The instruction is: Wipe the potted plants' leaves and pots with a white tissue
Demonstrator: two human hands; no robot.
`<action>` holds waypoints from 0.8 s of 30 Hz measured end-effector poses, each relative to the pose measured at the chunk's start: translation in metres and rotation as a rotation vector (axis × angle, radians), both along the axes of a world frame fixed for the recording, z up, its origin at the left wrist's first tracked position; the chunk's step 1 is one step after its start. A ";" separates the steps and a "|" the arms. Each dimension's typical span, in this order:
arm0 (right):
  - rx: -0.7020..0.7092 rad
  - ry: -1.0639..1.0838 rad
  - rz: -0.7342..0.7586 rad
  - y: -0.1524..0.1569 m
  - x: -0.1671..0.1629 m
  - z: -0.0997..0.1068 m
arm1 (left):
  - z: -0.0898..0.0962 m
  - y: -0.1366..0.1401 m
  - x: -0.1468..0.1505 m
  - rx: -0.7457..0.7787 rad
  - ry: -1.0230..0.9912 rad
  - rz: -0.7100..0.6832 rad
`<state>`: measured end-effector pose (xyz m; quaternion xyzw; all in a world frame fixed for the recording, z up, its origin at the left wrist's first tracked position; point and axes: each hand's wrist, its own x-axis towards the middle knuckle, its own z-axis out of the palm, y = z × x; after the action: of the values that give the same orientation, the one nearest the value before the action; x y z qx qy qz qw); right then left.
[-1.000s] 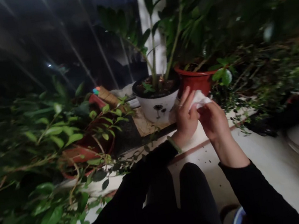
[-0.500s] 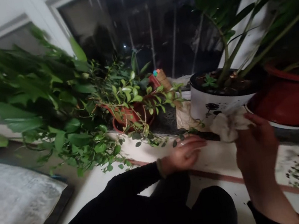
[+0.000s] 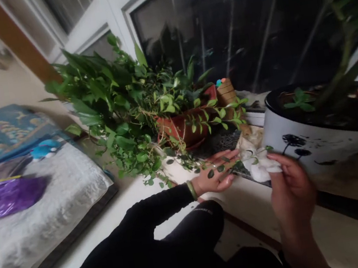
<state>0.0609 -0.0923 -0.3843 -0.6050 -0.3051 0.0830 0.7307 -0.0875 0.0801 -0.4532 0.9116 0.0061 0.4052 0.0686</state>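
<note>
A crumpled white tissue [image 3: 259, 169] is pinched between the thumb and fingers of my right hand [image 3: 292, 184], in front of the white pot [image 3: 277, 132] with a dandelion print. My left hand [image 3: 215, 177], wearing a ring and a green bangle, has its fingers stretched out, with a trailing leafy vine [image 3: 221, 168] lying across them. Leaves at the vine's end reach over the tissue. That vine hangs from a potted plant in a reddish-brown pot [image 3: 181, 131]. A crumpled beige paper or cloth [image 3: 248, 139] lies behind the tissue.
Bushy green foliage [image 3: 102, 101] spreads left of the pot, by the window [image 3: 218, 37]. A small cone-shaped cup [image 3: 226, 91] stands on the sill. At left, a bed-like surface [image 3: 55, 190] bears a purple package [image 3: 5, 197] and a blue toy [image 3: 44, 148].
The view has turned left, bringing the bed into sight. My right hand and the tissue have moved left, closer to my left hand, which now spreads its fingers under the vine.
</note>
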 end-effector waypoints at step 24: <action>0.019 0.014 -0.195 0.017 0.012 -0.003 | 0.024 -0.006 0.004 -0.142 0.194 -0.020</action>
<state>0.0728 -0.0753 -0.3873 -0.6242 -0.2405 0.0128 0.7432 -0.0837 0.0738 -0.4288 0.9394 0.0325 0.3131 0.1360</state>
